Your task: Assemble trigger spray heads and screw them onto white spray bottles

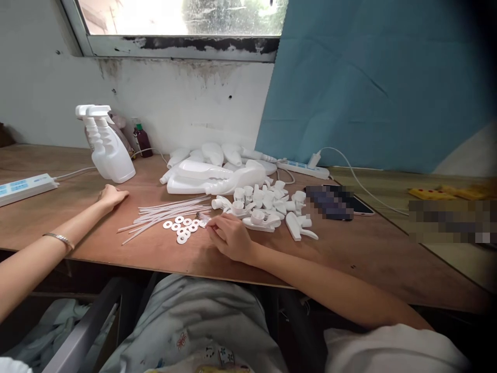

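Note:
My left hand (112, 197) rests on the table with its fingers curled closed; nothing shows in it. Just beyond it stand white spray bottles (112, 155) with trigger heads fitted. My right hand (231, 235) is closed in a pinch at a small clear piece (203, 219) with a dark end, whose kind I cannot make out. Left of those fingertips lie several flat white ring washers (181, 239). Thin white tubes (163, 212) are spread behind the washers. Loose white trigger spray heads (264, 220) are heaped close behind and right of my right hand.
White bottles (217, 178) without heads lie piled near the wall. Power strips (27, 187) and cables sit at left and back. A dark bottle with a green cap (142, 140) stands at the wall. A phone (357, 203) lies at right, near yellow items (435, 194).

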Demonstrator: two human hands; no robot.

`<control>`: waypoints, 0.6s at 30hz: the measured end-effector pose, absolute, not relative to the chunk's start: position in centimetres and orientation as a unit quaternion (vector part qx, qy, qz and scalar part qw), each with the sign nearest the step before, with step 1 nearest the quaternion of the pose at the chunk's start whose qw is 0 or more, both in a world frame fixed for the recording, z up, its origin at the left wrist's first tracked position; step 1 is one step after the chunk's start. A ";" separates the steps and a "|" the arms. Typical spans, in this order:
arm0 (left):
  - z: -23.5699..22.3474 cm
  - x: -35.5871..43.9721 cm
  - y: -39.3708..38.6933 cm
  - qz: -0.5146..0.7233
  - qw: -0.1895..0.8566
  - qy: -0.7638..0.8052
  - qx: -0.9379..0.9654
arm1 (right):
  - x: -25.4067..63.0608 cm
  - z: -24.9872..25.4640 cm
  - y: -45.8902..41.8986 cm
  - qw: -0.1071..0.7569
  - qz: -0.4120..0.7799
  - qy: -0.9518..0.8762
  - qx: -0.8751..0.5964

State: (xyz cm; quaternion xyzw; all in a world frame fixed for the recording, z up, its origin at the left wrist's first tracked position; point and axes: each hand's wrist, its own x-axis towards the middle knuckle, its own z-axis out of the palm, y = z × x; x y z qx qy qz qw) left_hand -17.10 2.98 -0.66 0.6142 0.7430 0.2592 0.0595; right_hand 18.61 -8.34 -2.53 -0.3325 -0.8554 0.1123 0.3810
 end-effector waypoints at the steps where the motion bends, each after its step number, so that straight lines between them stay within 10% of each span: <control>1: -0.4 -16.6 2.6 0.249 0.059 0.753 0.606 | 18.8 -2.4 -8.2 0.371 0.016 -0.868 -0.331; 7: 2.2 -9.9 -2.6 0.263 0.067 0.669 0.692 | 19.1 -1.4 -7.7 0.313 -0.267 -0.799 -0.438; 18: -1.4 -4.3 -9.5 0.221 0.044 0.462 0.858 | 18.8 -2.5 -7.9 0.199 -0.239 -0.788 -0.531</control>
